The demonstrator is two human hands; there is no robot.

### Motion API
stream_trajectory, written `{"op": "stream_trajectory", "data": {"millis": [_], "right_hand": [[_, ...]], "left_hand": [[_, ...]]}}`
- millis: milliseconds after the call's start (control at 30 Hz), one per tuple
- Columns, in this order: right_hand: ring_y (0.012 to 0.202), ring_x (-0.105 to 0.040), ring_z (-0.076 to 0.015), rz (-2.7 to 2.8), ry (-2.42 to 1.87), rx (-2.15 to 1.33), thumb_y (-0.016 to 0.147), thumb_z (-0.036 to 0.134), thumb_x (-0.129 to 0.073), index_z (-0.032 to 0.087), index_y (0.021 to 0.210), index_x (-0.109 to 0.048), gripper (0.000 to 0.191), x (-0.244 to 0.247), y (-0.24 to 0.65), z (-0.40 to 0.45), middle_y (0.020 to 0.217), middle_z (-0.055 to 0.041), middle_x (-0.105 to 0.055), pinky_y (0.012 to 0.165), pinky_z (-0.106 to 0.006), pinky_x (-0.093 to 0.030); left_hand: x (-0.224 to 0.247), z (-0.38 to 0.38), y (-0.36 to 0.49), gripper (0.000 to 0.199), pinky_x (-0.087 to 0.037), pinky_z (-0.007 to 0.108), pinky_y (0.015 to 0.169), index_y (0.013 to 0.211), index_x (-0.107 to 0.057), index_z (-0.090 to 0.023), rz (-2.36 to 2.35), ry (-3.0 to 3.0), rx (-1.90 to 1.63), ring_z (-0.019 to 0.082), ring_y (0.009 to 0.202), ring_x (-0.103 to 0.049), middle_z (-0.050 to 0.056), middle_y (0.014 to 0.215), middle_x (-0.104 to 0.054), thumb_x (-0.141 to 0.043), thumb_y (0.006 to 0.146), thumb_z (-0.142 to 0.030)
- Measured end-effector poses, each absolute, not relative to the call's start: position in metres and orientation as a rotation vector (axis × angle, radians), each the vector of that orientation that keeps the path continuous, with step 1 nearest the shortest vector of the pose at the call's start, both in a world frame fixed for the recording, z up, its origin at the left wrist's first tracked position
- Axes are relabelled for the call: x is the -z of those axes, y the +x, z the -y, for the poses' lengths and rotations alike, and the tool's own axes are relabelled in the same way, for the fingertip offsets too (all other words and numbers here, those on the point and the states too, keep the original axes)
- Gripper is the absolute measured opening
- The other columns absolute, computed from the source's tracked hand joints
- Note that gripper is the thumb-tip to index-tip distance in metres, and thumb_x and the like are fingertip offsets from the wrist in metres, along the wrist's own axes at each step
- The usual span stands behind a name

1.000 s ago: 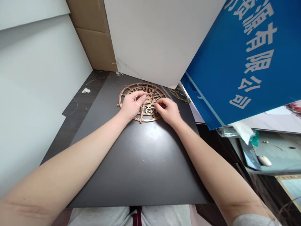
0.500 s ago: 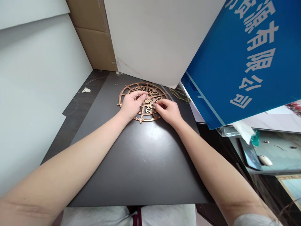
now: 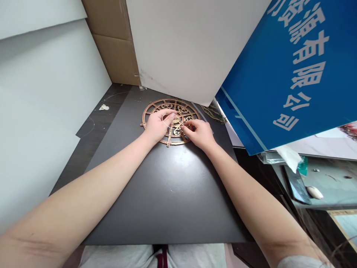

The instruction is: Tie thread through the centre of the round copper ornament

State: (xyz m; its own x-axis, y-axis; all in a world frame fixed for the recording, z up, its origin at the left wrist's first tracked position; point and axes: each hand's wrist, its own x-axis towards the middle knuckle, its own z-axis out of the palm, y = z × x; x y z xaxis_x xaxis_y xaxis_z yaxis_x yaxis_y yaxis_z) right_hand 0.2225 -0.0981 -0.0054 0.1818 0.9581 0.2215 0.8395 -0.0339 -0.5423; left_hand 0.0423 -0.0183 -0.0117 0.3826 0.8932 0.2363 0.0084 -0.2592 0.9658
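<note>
Dark matte tabletop (image 3: 167, 201) holds a copper-toned openwork wheel (image 3: 176, 130) at its far end, where the left hand (image 3: 157, 125) pinches a thin white cord (image 3: 165, 121) and the right hand (image 3: 199, 133) pinches narrowly at the hub, holding something too small to tell, a threading step that seems to call for keeping the cord taut.

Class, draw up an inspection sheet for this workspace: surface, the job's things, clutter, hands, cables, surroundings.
Surface: dark matte board.
Job's things: openwork copper-coloured disc; thin white cord, looped.
Clutter: leafy greenish strip beyond the disc; white scrap.
Hands: left hand pinches the cord over the disc; right hand has its fingertips at the disc's centre.
Cables: nothing seen.
Surroundings: blue sign with white characters; white panel; cardboard; phone and computer mouse on a lower ledge.
</note>
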Motion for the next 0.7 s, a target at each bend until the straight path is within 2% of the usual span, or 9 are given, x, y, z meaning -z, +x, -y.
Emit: {"op": "stream_trajectory", "data": {"millis": [233, 467, 600, 700], "right_hand": [[0.083, -0.056, -0.0107, 1.709, -1.843, -0.298, 0.091, 0.054, -0.064, 0.023, 0.1, -0.078, 0.036, 0.0107, 0.2229, 0.0946, 0.085, -0.0024, -0.07, 0.079, -0.027, -0.031], [0.082, -0.057, -0.0107, 1.661, -1.806, -0.34, 0.091, 0.044, -0.064, 0.019, 0.093, -0.077, 0.028, 0.0111, 0.2226, 0.0947, 0.092, -0.0036, -0.072, 0.077, -0.025, -0.034], [0.083, -0.058, -0.0111, 1.642, -1.823, -0.349, 0.09, 0.047, -0.065, 0.021, 0.1, -0.078, 0.031, 0.0126, 0.2224, 0.0939, 0.094, -0.0035, -0.073, 0.079, -0.026, -0.035], [0.088, -0.059, -0.0123, 1.656, -1.856, -0.334, 0.09, 0.049, -0.065, 0.023, 0.106, -0.079, 0.033, 0.0132, 0.2223, 0.0925, 0.099, -0.0037, -0.073, 0.082, -0.027, -0.036]], "left_hand": [[0.0095, 0.0212, 0.0435, 0.043, -0.052, 0.011, 0.072, 0.12, -0.073, -0.008, -0.804, 1.591, -1.057, 0.0, 0.074, -0.06, 0.009, 0.105, -0.071, -0.065, 0.094, -0.042], [0.0084, 0.0235, 0.043, 0.046, -0.055, 0.012, 0.078, 0.121, -0.072, -0.009, -0.776, 1.57, -1.043, 0.004, 0.093, -0.067, 0.011, 0.115, -0.07, -0.067, 0.093, -0.045], [0.0064, 0.0252, 0.0424, 0.046, -0.056, 0.011, 0.079, 0.12, -0.072, -0.009, -0.764, 1.572, -1.035, 0.005, 0.097, -0.068, 0.01, 0.117, -0.069, -0.068, 0.093, -0.045], [0.005, 0.0261, 0.0421, 0.046, -0.056, 0.011, 0.079, 0.12, -0.072, -0.008, -0.769, 1.581, -1.025, 0.003, 0.091, -0.068, 0.01, 0.114, -0.07, -0.069, 0.093, -0.045]]}}
